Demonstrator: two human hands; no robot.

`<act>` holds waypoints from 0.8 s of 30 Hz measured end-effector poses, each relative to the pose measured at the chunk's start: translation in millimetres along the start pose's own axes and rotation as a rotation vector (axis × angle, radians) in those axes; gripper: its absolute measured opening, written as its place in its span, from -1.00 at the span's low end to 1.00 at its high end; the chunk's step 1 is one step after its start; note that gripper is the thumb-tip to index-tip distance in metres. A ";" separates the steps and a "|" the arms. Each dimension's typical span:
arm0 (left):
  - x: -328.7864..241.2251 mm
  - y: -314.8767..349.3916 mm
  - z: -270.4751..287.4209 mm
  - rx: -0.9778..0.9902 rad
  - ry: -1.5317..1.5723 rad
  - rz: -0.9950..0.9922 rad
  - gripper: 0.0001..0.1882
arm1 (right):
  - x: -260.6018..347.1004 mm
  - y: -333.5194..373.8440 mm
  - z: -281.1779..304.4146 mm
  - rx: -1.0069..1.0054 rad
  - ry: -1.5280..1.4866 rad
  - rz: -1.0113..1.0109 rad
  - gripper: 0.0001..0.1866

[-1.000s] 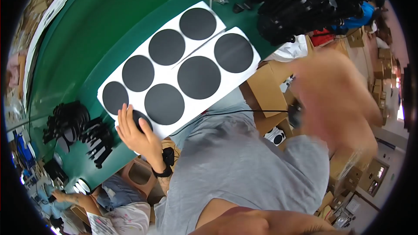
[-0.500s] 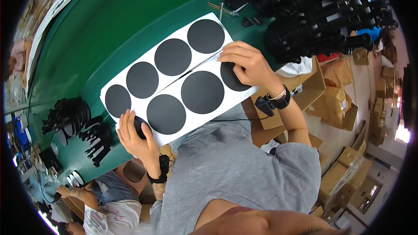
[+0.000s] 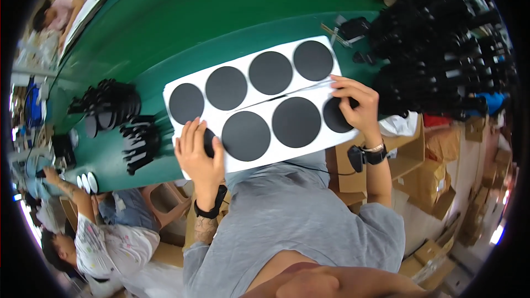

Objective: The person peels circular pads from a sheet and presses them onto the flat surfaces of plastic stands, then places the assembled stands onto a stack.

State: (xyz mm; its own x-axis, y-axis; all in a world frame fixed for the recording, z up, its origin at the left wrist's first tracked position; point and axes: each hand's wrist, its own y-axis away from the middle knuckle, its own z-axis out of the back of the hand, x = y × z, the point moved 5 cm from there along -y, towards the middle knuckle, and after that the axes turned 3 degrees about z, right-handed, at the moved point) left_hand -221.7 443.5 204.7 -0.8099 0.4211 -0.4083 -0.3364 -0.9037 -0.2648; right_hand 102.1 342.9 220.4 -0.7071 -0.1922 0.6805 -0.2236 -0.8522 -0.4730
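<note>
1. Spanning the front white sheet [image 3: 273, 150], our hands reach its two ends, the left hand [image 3: 199, 157] at one and the right hand [image 3: 359, 107] at the other.
2. We lay the left fingers extended over the sheet, thumb apart, with a black disc [image 3: 209, 142] showing between them.
3. We bend the right fingers, tips by the slit between the sheets; whether they pinch an edge, we cannot tell.
4. Beyond our grip we see the back white sheet [image 3: 252, 97], bearing four black discs, on the green table [image 3: 127, 172].
5. Left of the left hand we find black parts [image 3: 138, 143]; right of the right hand, a larger black heap [image 3: 436, 60].
</note>
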 end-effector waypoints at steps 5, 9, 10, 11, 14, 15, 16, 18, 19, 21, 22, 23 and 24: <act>-5.9 -3.8 -6.7 -0.024 0.056 -0.015 -0.61 | 9.1 25.3 29.7 -0.295 0.198 0.203 -0.82; -8.9 -10.3 -7.8 -0.065 0.103 -0.041 -0.61 | 2.3 72.5 51.7 -0.700 0.234 0.237 -0.80; -7.4 -10.6 -7.1 -0.072 0.101 -0.037 -0.61 | 5.8 81.8 55.5 -0.821 0.209 0.206 -0.84; -6.5 -11.4 -6.3 -0.079 0.100 -0.034 -0.61 | 14.3 87.0 63.8 -0.915 0.348 0.162 -0.86; -4.9 -11.0 -1.8 -0.119 0.219 -0.102 -0.58 | 7.2 132.4 105.4 -1.329 0.457 0.175 -0.91; 0.7 -6.4 4.2 -0.169 0.310 -0.149 -0.58 | 12.6 142.9 118.2 -1.351 0.568 0.129 -0.89; 9.1 0.0 24.7 -0.383 0.322 -0.188 -0.59 | 20.8 146.6 128.7 -1.411 0.510 0.156 -0.90; 51.7 28.3 62.8 -0.831 0.073 -0.213 -0.63 | 31.4 152.8 144.7 -1.428 0.534 0.195 -0.91; 73.8 34.2 84.7 -1.072 0.029 -0.103 -0.64 | 34.1 151.3 148.5 -1.416 0.474 0.202 -0.91; 139.9 23.8 111.0 -1.054 0.147 0.233 -0.53 | 37.5 149.7 156.6 -1.398 0.369 0.222 -0.93; 174.4 10.4 111.2 -0.702 0.217 0.299 -0.44 | 43.4 137.5 151.6 -1.349 0.371 0.195 -0.93; 209.2 7.2 108.6 -0.359 0.270 0.373 -0.35 | 54.6 106.5 136.9 -1.221 0.472 0.166 -0.95; 225.6 -2.7 95.4 -0.071 0.259 0.260 -0.20 | 56.6 90.4 123.3 -1.149 0.375 0.173 -0.90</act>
State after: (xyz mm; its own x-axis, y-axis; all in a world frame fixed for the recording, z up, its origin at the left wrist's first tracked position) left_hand -449.4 533.7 196.6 -0.7124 0.1921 -0.6750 -0.0937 -0.9792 -0.1798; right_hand 124.6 194.9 285.2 -0.8936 0.0539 0.4456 -0.4358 0.1334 -0.8901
